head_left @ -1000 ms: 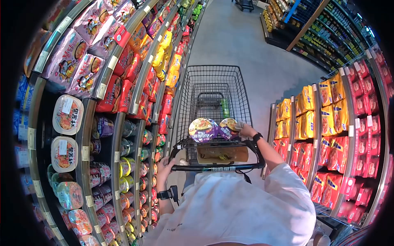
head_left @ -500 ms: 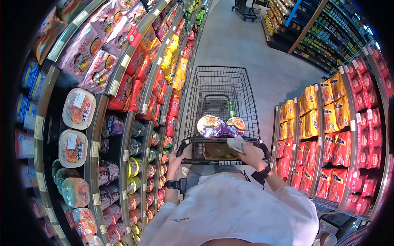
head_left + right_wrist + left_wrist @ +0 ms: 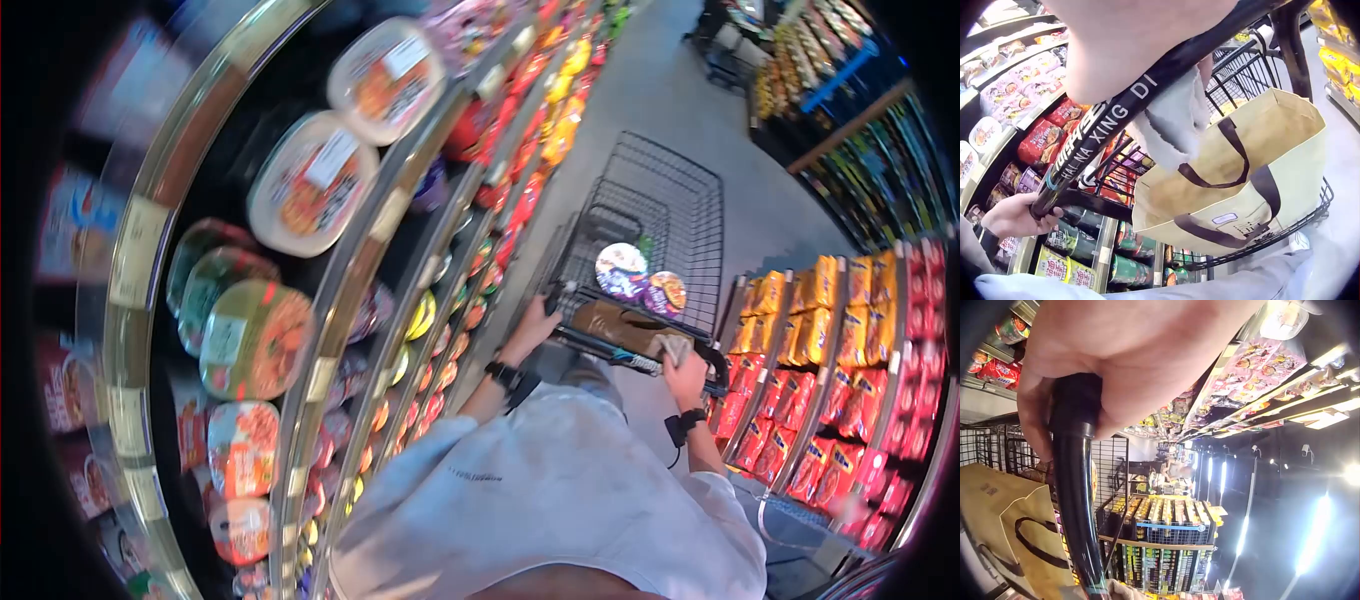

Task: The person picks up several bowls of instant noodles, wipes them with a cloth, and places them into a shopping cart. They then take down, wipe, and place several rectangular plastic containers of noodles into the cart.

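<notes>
My left hand [image 3: 535,325] grips the left end of the shopping cart's black handle [image 3: 1116,125], thumb and fingers curled round it in the left wrist view. My right hand [image 3: 685,380] lies over the handle's right part and holds a crumpled whitish tissue [image 3: 1175,119], which hangs below the bar. Just ahead of the handle, a tan paper bag [image 3: 1300,150] with dark strap handles sits inside the cart frame. Two purple instant noodle cups, a larger one [image 3: 622,272] and a smaller one [image 3: 664,293], stand beyond the bag in the wire basket [image 3: 690,200].
Close on the left runs a shelf with white noodle bowls [image 3: 315,185], lidded tubs [image 3: 258,340] and cups. Yellow and red noodle packs [image 3: 790,390] fill racks on the right. Grey aisle floor [image 3: 660,90] extends ahead, with another cart [image 3: 725,60] far off.
My right hand has come back from the smaller noodle cup to the handle, with the tissue. The view has swung left, so the cart now appears further right and tilted, and the left shelf looms larger.
</notes>
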